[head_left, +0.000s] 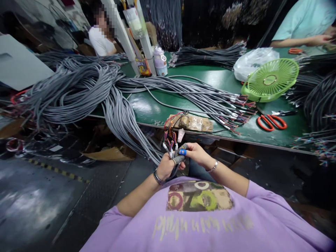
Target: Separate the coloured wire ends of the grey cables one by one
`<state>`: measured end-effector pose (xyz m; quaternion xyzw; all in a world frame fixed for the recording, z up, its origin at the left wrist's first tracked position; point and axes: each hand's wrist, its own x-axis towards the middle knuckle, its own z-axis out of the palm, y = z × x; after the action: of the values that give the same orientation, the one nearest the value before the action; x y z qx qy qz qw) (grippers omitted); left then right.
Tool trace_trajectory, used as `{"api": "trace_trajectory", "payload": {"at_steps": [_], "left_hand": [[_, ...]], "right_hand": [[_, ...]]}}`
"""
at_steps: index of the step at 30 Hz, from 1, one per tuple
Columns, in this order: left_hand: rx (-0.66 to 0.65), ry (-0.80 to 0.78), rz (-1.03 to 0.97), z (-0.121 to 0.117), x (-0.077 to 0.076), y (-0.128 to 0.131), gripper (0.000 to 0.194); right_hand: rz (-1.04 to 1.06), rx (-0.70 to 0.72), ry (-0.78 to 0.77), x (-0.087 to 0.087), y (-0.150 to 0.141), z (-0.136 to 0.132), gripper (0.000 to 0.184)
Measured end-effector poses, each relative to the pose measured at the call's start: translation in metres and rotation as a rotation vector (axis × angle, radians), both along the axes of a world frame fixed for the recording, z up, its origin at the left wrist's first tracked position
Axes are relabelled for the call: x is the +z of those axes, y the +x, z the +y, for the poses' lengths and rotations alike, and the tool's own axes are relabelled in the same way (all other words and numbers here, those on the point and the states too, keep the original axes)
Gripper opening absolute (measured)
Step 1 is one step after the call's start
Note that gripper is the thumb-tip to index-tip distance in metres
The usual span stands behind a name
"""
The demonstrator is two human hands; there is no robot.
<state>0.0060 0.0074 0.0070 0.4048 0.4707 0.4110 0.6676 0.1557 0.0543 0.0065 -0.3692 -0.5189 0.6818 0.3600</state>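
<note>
My left hand [168, 166] is closed round several grey cables [147, 147], whose stripped ends with white collars and thin coloured wires [170, 141] point up and away from me. Close beside it, my right hand [194, 154] pinches at the same cable ends, with blue tape on one finger and grey covers on other fingertips. Which single cable the right fingers grip is partly hidden. Just beyond the hands, a tape-wrapped block [196, 123] with a red and a black lead lies at the table edge. A small pinkish-white piece [181, 135] hangs by it.
A large coil of grey cable [76, 91] covers the left of the green table [141, 105], with more cable ends [231, 112] rightward. Orange-handled scissors [272, 122], a green fan [273, 79], a plastic bag [254, 59] and a bottle [160, 61] stand there. Two people sit across.
</note>
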Motion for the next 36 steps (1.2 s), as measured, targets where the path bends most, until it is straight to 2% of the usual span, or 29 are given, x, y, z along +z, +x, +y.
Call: {"api": "trace_trajectory", "payload": {"at_steps": [5,8,11,13,16,20,23,26,30,36], "left_hand": [[0.139,0.040,-0.014,-0.001,-0.008,0.006,0.027],[0.204,0.046,-0.027,-0.002,-0.011,0.008,0.028],[0.250,0.048,-0.038,-0.001,-0.007,0.009,0.028],[0.268,0.043,-0.055,0.000,-0.001,0.008,0.028],[0.274,0.026,-0.096,0.003,0.007,0.007,0.026],[0.244,0.013,-0.154,0.007,0.013,0.007,0.025],[0.246,0.003,-0.174,0.011,0.014,0.009,0.025],[0.254,-0.016,-0.172,0.013,0.015,0.011,0.024],[0.260,-0.036,-0.156,0.014,0.014,0.012,0.023],[0.263,-0.064,-0.108,0.017,0.008,0.013,0.025]], "right_hand": [[-0.005,-0.182,-0.024,-0.006,-0.008,-0.007,0.032],[0.022,-0.193,-0.053,-0.008,-0.011,-0.010,0.034],[0.075,-0.173,-0.093,-0.010,-0.010,-0.008,0.036],[0.147,-0.184,-0.165,-0.011,-0.007,-0.004,0.039],[0.263,-0.198,-0.350,-0.013,-0.003,0.010,0.043],[0.335,-0.094,-0.520,-0.007,-0.003,0.032,0.045],[0.371,-0.036,-0.501,0.001,-0.009,0.041,0.039],[0.398,-0.053,-0.488,0.003,-0.014,0.042,0.033],[0.467,-0.100,-0.514,-0.001,-0.019,0.041,0.032],[0.515,-0.167,-0.465,-0.008,-0.025,0.042,0.035]]}}
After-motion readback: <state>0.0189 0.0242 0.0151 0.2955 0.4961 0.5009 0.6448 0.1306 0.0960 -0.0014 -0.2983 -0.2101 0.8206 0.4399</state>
